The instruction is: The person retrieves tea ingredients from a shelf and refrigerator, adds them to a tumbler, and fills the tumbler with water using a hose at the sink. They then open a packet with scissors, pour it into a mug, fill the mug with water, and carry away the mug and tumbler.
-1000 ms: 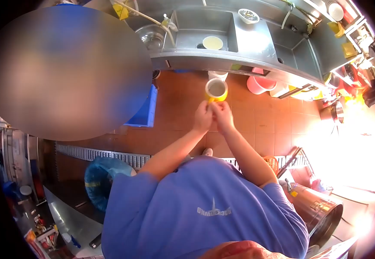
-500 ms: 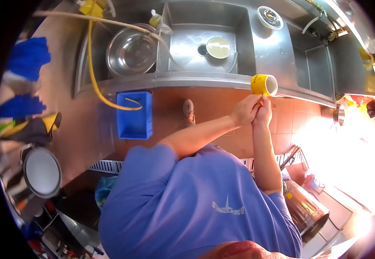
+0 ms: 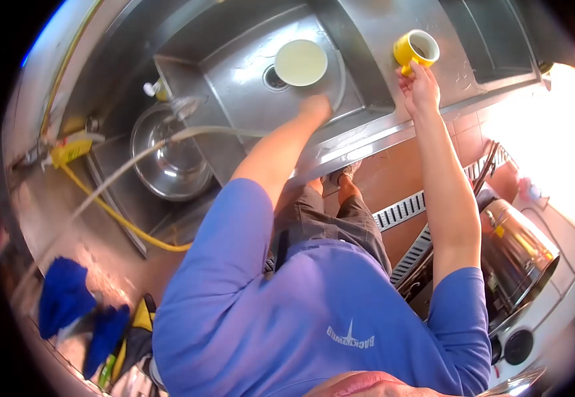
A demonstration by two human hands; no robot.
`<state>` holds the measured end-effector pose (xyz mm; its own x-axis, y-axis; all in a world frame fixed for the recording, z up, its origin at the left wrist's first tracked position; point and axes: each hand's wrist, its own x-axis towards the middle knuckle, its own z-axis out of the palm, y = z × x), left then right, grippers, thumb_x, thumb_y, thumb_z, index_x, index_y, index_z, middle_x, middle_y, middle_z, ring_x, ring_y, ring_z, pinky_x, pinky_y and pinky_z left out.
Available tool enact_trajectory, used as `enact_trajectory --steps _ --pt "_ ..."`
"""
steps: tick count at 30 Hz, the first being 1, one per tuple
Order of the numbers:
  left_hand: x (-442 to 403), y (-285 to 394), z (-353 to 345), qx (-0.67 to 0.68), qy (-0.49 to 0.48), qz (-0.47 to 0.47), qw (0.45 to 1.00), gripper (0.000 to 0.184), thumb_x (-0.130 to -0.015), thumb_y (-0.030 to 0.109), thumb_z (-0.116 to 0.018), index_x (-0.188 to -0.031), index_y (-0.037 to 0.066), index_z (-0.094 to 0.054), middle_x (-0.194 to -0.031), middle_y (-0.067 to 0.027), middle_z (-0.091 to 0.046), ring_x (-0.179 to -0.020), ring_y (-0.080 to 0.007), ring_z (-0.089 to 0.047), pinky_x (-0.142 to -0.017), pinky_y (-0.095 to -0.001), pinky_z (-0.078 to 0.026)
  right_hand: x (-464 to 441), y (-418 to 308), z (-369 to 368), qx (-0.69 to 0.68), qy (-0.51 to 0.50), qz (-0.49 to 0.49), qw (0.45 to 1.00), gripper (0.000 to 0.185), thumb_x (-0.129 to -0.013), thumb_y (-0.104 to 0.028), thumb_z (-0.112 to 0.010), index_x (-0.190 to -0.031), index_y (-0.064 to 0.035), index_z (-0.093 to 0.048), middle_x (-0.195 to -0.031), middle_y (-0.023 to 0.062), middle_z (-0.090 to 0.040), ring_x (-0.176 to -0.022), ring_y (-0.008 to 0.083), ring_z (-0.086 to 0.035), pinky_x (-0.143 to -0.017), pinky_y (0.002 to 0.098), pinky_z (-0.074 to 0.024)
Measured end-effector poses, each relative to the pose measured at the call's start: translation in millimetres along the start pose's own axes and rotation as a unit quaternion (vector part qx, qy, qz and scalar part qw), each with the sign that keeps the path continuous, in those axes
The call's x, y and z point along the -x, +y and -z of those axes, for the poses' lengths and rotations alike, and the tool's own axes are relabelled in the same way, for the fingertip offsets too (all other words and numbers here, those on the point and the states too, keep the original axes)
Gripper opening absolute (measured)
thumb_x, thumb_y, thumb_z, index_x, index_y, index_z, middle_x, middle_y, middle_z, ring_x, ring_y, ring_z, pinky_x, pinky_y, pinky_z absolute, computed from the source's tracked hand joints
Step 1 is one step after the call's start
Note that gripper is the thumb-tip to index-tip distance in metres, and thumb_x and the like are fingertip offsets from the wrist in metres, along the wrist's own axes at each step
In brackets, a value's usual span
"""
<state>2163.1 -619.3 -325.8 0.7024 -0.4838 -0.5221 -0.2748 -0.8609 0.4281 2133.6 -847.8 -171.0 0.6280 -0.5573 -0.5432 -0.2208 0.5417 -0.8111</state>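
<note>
My right hand (image 3: 422, 91) is closed on the handle of a yellow mug (image 3: 404, 50) with a white inside, over the steel ledge right of the sink. A darker area shows inside the mug; I cannot tell what it is. My left hand (image 3: 316, 110) is down in the steel sink basin (image 3: 228, 92), just below a round pale green bowl (image 3: 300, 63). Its fingers are blurred and partly hidden. Close beside that hand runs a whitish hose (image 3: 224, 131), which passes behind my left forearm. The bowl sits beside the drain (image 3: 274, 79).
A large steel bowl (image 3: 168, 155) stands in the left basin, with a small bottle (image 3: 162, 90) near its rim. A yellow hose (image 3: 119, 221) hangs at the left. Blue cloths (image 3: 66, 298) lie lower left. A steel pot (image 3: 515, 255) stands at my right.
My hands have separated: the right keeps the mug and has moved over the ledge, while the left has let go and reached into the sink. The view has turned and come closer to the sink.
</note>
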Motion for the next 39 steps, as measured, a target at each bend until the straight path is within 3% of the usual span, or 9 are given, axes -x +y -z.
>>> enact_trajectory --steps 2,5,8,13,22,26,32,34,39 --pt "-20.7 1.7 -16.5 -0.047 -0.028 0.01 0.998 0.022 -0.079 0.02 -0.057 -0.089 0.006 -0.072 -0.096 -0.0173 -0.068 -0.09 -0.0326 -0.066 -0.079 -0.0428 -0.052 -14.4 8.3 -4.5 0.003 0.002 0.009 1.0 0.017 -0.091 -0.02 -0.061 -0.1 -0.0054 -0.058 -0.085 0.0033 -0.061 -0.073 0.0131 -0.062 -0.06 0.0236 -0.0467" --pt "-46.7 8.4 -42.6 -0.101 -0.042 -0.045 0.993 0.033 -0.079 0.034 -0.065 -0.092 0.004 -0.07 -0.101 -0.0146 -0.068 -0.093 -0.0329 -0.065 -0.078 -0.0447 -0.051 -7.2 -4.8 -18.5 0.159 0.022 0.011 0.987 0.026 -0.093 -0.028 -0.059 -0.104 -0.005 -0.058 -0.089 0.0044 -0.061 -0.082 0.0134 -0.062 -0.06 0.0253 -0.0463" --pt "-58.4 12.0 -56.2 -0.171 -0.054 -0.067 0.982 0.023 -0.084 0.019 -0.055 -0.096 0.006 -0.07 -0.097 -0.0136 -0.068 -0.093 -0.0287 -0.066 -0.077 -0.0415 -0.053 4.3 -7.3 -8.9 0.316 0.071 0.081 0.943 0.037 -0.091 -0.037 -0.062 -0.106 -0.0039 -0.059 -0.091 0.0031 -0.059 -0.082 0.0097 -0.055 -0.062 0.024 -0.0441" --pt "-59.8 18.9 -47.5 -0.073 -0.059 0.062 0.994 0.023 -0.085 0.02 -0.054 -0.096 0.007 -0.07 -0.1 -0.0145 -0.067 -0.094 -0.0309 -0.066 -0.076 -0.0422 -0.052 58.6 -3.8 44.3 0.235 0.045 0.128 0.962 0.029 -0.094 -0.028 -0.058 -0.105 -0.0019 -0.058 -0.09 0.0031 -0.059 -0.077 0.0085 -0.052 -0.064 0.0231 -0.0438" --pt "-70.2 31.3 -34.4 -0.12 -0.085 0.029 0.989 0.03 -0.079 0.027 -0.061 -0.1 0.006 -0.069 -0.104 -0.0157 -0.067 -0.097 -0.0324 -0.065 -0.082 -0.042 -0.052 121.0 20.7 90.5 0.278 -0.013 0.058 0.959 0.012 -0.092 -0.011 -0.059 -0.1 -0.0027 -0.06 -0.079 -0.004 -0.056 -0.071 0.0032 -0.051 -0.064 0.0193 -0.0425" --pt "-75.3 26.2 -50.7 -0.073 -0.079 0.083 0.991 0.038 -0.077 0.034 -0.063 -0.102 0.006 -0.067 -0.104 -0.017 -0.067 -0.098 -0.0332 -0.064 -0.084 -0.0425 -0.051 138.5 25.7 134.0 0.274 0.002 0.061 0.96 0.012 -0.092 -0.011 -0.058 -0.1 -0.0019 -0.06 -0.08 -0.003 -0.057 -0.072 0.003 -0.051 -0.064 0.019 -0.0424" --pt "-54.4 37.0 -37.3 -0.195 -0.102 -0.061 0.974 0.031 -0.082 0.035 -0.058 -0.096 0.011 -0.071 -0.102 -0.0178 -0.067 -0.096 -0.0332 -0.065 -0.081 -0.0441 -0.051 164.9 16.0 171.3 0.399 0.041 0.078 0.913 0.016 -0.086 -0.016 -0.064 -0.096 -0.0046 -0.063 -0.081 0.007 -0.064 -0.076 0.014 -0.059 -0.071 0.029 -0.0489" --pt "-60.1 37.6 -44.4 -0.136 -0.077 0.04 0.987 0.04 -0.078 0.042 -0.062 -0.095 0.007 -0.07 -0.1 -0.0189 -0.067 -0.095 -0.0339 -0.065 -0.08 -0.0439 -0.052 170.2 22.1 186.3 0.383 0.063 0.042 0.921 0.016 -0.087 -0.017 -0.063 -0.096 -0.0052 -0.063 -0.08 0.0068 -0.064 -0.076 0.0135 -0.059 -0.071 0.0289 -0.0489" --pt "-44.3 48.6 -11.9 -0.071 -0.071 0.055 0.993 0.053 -0.073 0.047 -0.067 -0.095 -0.002 -0.068 -0.108 -0.0239 -0.064 -0.101 -0.0382 -0.062 -0.087 -0.0449 -0.05 180.0 41.4 208.6 0.354 0.048 -0.002 0.934 0.015 -0.087 -0.016 -0.064 -0.097 -0.0052 -0.063 -0.078 0.0023 -0.062 -0.074 0.0091 -0.057 -0.067 0.0262 -0.0478"
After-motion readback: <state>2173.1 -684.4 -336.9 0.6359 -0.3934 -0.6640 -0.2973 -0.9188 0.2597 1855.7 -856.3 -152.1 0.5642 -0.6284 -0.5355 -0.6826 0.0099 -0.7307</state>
